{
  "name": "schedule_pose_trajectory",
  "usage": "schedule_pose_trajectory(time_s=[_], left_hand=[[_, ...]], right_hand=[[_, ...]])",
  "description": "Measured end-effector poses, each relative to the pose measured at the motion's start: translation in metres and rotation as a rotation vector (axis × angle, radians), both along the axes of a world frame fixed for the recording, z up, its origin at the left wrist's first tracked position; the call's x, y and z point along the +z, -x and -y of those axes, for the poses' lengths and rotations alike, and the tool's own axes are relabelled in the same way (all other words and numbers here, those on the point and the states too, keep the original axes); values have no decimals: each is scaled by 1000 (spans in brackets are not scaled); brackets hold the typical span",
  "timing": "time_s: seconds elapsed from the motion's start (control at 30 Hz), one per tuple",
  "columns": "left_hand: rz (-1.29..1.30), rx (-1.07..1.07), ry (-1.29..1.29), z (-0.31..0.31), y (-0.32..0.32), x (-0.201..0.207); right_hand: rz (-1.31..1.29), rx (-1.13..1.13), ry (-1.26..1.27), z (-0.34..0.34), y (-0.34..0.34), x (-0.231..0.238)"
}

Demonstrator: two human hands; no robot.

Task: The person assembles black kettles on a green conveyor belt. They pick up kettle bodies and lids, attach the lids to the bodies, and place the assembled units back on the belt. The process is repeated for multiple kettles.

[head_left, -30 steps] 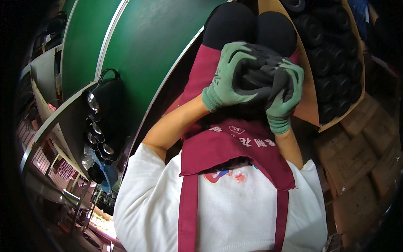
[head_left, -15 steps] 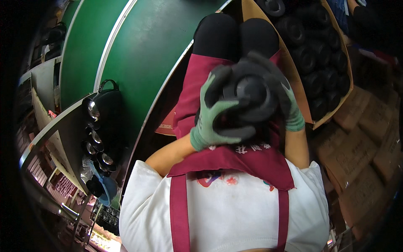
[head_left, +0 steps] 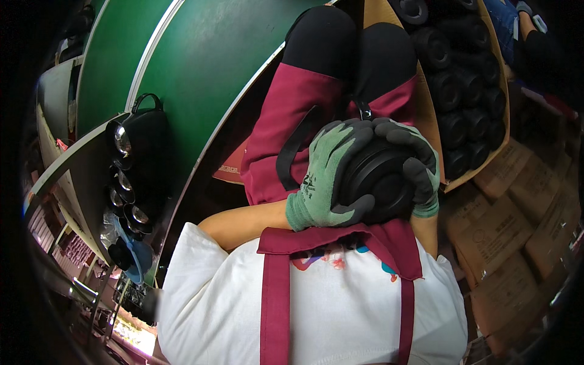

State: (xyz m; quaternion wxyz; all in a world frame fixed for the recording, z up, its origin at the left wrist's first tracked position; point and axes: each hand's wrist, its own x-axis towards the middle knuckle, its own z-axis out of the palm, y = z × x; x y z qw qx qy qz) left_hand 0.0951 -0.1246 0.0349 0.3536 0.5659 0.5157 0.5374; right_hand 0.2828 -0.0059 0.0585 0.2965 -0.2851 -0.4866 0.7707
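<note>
A black jug-like vessel is held over my lap, its round, ringed base turned up toward me. My left hand, in a green and dark grey glove, wraps round its left side, thumb along the near edge. My right hand, gloved alike, closes round the far right side, its thumb pressing on the base's right edge. A curved black strip, handle-like, sticks out left of my left hand. Beyond the fingers shows a small glossy black part. How these parts join the vessel is hidden.
At my right stands an open cardboard box packed with several black round-based pieces. Flat brown cartons lie beyond it. A green work surface runs on the left, with black shiny-topped vessels and a blue container nearby.
The vessel has come nearer my body and turned, so its ringed base shows more plainly. My left hand has gone from a wide grasp to wrapping it closely; the curved strip has come into sight.
</note>
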Motion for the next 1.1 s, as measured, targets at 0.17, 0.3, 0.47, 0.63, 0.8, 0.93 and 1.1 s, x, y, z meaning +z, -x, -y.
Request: schedule_pose_trajectory(time_s=[0.17,0.3,0.47,0.63,0.8,0.93,1.1], left_hand=[[27,6,98,-10,10,-4],[391,22,320,-44,31,-18],[502,110,438,-83,60,-19],[-182,200,40,-85,63,7],[-641,26,60,-69,37,47],[-699,255,-96,-68,21,3],[-676,227,-34,-59,31,-8]], right_hand=[[58,20,-40,-16,9,-11],[139,-20,134,-45,40,-13],[-139,-45,383,-79,63,-37],[-259,38,419,-87,63,-53],[-14,119,11,-95,62,-69],[-79,23,-23,-87,77,-64],[-82,-163,-252,-71,84,-101]])
